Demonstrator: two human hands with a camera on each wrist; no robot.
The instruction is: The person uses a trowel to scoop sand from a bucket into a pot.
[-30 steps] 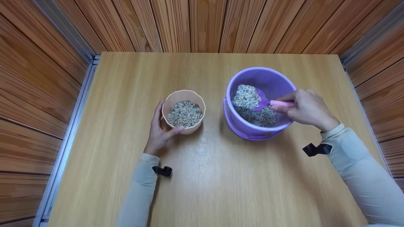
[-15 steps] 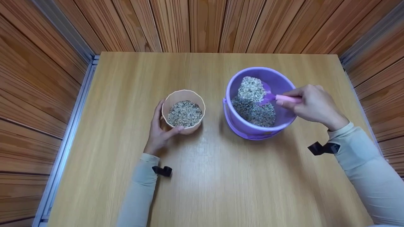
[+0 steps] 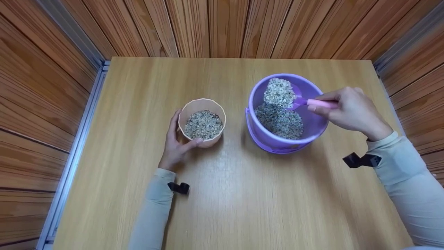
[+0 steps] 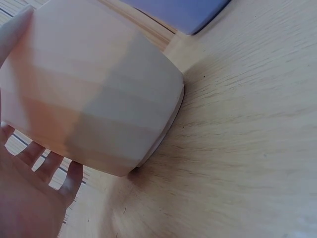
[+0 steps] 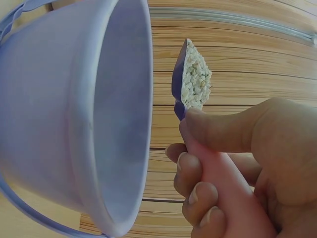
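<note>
My right hand (image 3: 357, 109) grips the pink handle of a small purple trowel (image 3: 301, 100). Its blade is heaped with pale gravel (image 5: 196, 77). In the right wrist view the blade is apart from the rim of the purple bucket (image 5: 84, 119), held above its mouth. More gravel (image 3: 279, 121) lies in the bottom of the bucket. To the left, a peach faceted plant pot (image 3: 203, 104) stands on the table, partly filled with the same gravel (image 3: 203, 125). My left hand (image 3: 175, 146) holds the pot, fingers round its left side and thumb at the front rim.
The wooden table (image 3: 215, 205) carries both containers, with a gap between them. The bucket's handle hangs down around its front left side. Wood-panelled walls (image 3: 225, 27) rise at the back and both sides, and a metal rail (image 3: 74, 152) runs along the left edge.
My right hand has raised the loaded trowel, moving it slightly right and toward the back of the bucket. My left hand and the pot have stayed where they were.
</note>
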